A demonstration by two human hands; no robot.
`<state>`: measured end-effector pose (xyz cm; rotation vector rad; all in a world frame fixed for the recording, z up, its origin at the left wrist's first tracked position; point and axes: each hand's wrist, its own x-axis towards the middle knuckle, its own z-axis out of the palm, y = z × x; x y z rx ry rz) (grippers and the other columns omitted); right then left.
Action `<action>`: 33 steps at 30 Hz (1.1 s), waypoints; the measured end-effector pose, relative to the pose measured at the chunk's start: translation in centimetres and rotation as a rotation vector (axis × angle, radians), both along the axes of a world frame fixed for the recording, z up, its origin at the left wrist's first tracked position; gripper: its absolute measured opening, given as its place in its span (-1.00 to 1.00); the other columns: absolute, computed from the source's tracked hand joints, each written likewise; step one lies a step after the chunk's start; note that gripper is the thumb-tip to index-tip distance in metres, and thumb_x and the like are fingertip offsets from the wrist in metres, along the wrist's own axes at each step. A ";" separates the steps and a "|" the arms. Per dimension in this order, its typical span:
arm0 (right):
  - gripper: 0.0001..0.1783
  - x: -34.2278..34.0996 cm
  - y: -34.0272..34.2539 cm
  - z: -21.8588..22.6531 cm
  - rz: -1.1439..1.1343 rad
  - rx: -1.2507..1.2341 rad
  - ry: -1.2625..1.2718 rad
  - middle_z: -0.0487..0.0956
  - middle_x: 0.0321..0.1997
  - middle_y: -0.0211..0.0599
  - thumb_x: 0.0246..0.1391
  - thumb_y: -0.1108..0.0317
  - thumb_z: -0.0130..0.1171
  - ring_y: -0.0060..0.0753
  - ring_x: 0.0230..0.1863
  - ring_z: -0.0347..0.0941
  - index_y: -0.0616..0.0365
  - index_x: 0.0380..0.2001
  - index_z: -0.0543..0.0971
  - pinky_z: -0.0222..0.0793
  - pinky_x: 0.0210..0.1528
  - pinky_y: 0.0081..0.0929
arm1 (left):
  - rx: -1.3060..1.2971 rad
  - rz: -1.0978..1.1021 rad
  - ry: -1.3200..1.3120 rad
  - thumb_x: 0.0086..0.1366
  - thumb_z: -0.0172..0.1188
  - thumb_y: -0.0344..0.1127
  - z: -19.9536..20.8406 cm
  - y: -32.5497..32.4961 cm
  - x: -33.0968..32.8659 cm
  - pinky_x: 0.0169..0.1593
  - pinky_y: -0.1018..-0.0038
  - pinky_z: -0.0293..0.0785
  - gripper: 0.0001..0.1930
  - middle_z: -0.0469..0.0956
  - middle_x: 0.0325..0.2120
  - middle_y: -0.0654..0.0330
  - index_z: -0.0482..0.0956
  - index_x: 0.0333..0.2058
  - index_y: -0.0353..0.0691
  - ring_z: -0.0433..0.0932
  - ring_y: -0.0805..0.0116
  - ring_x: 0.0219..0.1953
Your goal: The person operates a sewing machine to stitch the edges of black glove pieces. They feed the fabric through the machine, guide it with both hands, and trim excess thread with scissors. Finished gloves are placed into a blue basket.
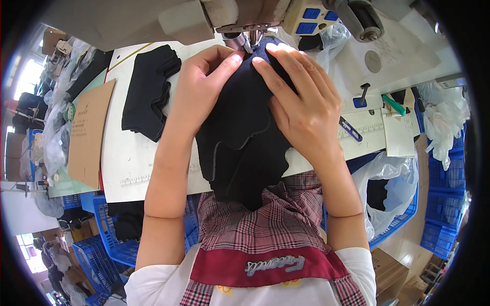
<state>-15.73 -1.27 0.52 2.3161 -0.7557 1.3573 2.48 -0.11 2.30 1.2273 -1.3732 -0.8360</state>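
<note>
A piece of black fabric (237, 115) lies under the needle area (252, 43) of a sewing machine (186, 23) and drapes over the table's front edge into my lap. My left hand (199, 86) is at the fabric's left edge, thumb and curled fingers closed on it just beside the presser foot. Flat on the right part of the cloth rests my right hand (306, 102), fingers spread, their tips close to the foot. The fabric's far end is partly hidden by the machine head and my fingers.
A stack of dark cut pieces (148, 92) lies left on the white table (122, 158), beside brown cardboard (92, 132). At right are a purple thread snipper (351, 129) and a green-handled tool (394, 104). Blue baskets (109, 229) stand below, one lined with clear plastic (403, 178).
</note>
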 end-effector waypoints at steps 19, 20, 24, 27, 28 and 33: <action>-0.54 0.0 -0.8 -0.5 0.021 -0.052 -0.046 0.51 -0.08 -0.20 -0.34 0.53 0.21 -0.13 -0.05 0.48 0.21 -0.19 0.63 0.49 -0.09 -0.28 | 0.200 -0.131 0.018 0.35 0.17 -0.17 1.4 1.7 1.6 -0.24 0.68 0.42 -0.68 0.60 -0.42 0.31 0.59 -0.20 -0.37 0.49 0.66 -0.38; -0.54 0.0 -0.9 -0.5 0.023 -0.049 -0.045 0.51 -0.08 -0.20 -0.34 0.54 0.20 -0.13 -0.04 0.48 0.22 -0.20 0.63 0.49 -0.09 -0.28 | 0.200 -0.117 0.039 0.35 0.17 -0.17 1.4 1.7 1.4 -0.23 0.68 0.43 -0.68 0.60 -0.41 0.30 0.59 -0.19 -0.38 0.50 0.65 -0.38; -0.52 -0.2 -0.9 -0.4 0.035 -0.010 -0.038 0.51 -0.07 -0.19 -0.35 0.57 0.17 -0.12 -0.02 0.48 0.23 -0.18 0.62 0.48 -0.08 -0.27 | 0.193 -0.084 0.122 0.34 0.18 -0.17 0.9 1.8 0.8 -0.20 0.66 0.45 -0.67 0.63 -0.36 0.25 0.59 -0.15 -0.39 0.53 0.61 -0.34; -0.52 -0.4 -0.9 -0.5 0.053 0.003 -0.043 0.51 -0.06 -0.19 -0.35 0.58 0.16 -0.10 -0.01 0.48 0.23 -0.18 0.62 0.48 -0.06 -0.25 | 0.196 -0.073 0.159 0.34 0.19 -0.19 0.9 2.1 0.4 -0.18 0.65 0.46 -0.67 0.63 -0.33 0.24 0.57 -0.14 -0.39 0.54 0.61 -0.32; -0.51 -0.5 -0.9 -0.6 0.066 0.006 -0.047 0.51 -0.06 -0.18 -0.35 0.58 0.15 -0.10 0.00 0.48 0.23 -0.18 0.62 0.48 -0.05 -0.24 | 0.199 -0.069 0.167 0.34 0.19 -0.19 0.9 2.2 0.2 -0.18 0.65 0.46 -0.68 0.63 -0.33 0.24 0.57 -0.13 -0.39 0.54 0.61 -0.32; -0.52 -1.0 0.3 -0.8 0.094 0.021 -0.035 0.54 -0.05 -0.18 -0.34 0.52 0.16 -0.10 0.00 0.49 0.20 -0.18 0.64 0.47 0.02 -0.20 | 0.134 -0.071 0.240 0.35 0.19 -0.23 0.0 2.2 -0.3 -0.18 0.65 0.45 -0.73 0.62 -0.35 0.26 0.56 -0.17 -0.35 0.53 0.62 -0.34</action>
